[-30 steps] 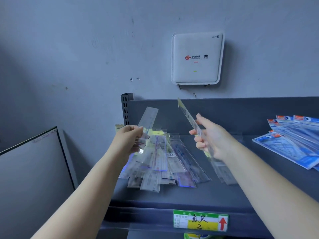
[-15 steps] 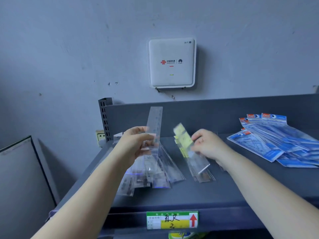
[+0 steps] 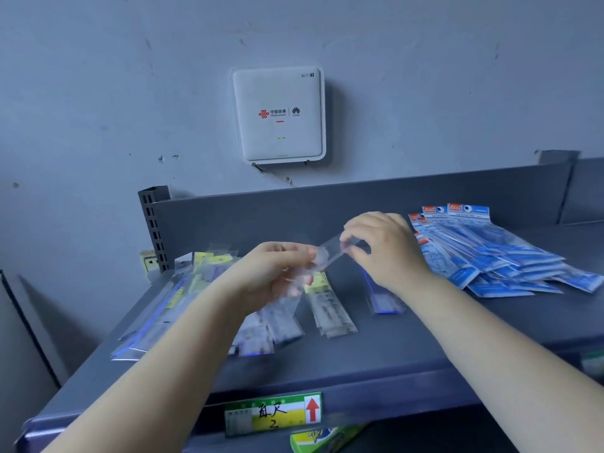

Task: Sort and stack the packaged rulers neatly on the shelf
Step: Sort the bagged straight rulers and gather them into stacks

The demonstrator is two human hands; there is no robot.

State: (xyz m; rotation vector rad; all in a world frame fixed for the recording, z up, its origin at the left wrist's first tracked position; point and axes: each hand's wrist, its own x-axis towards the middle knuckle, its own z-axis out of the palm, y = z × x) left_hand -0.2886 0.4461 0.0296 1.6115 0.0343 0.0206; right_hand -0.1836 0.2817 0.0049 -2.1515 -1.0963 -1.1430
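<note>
Above the dark grey metal shelf (image 3: 408, 348), both hands meet on one clear plastic-sleeved ruler (image 3: 330, 253). The left hand (image 3: 271, 273) has its fingers curled round the sleeve's near-left end, thumb on top. The right hand (image 3: 382, 246) pinches the far-right end between thumb and forefinger, its other fingers loosely bent above. The ruler hangs in the air, tilted up toward the right, clear of the shelf surface.

Beneath the left hand, a loose heap of transparent ruler packets with yellow header cards (image 3: 183, 305) sprawls across the left part of the shelf. Just right of it lies a small neat stack of the same packets (image 3: 330, 312), and near the right wrist a single sleeve with a blue edge (image 3: 382, 299). Far right, well apart, blue-and-white packaged rulers (image 3: 490, 256) are fanned out. A green and yellow price label with a red arrow (image 3: 274, 413) sits on the shelf's near edge. A white wall-mounted router (image 3: 277, 116) hangs on the wall behind.
</note>
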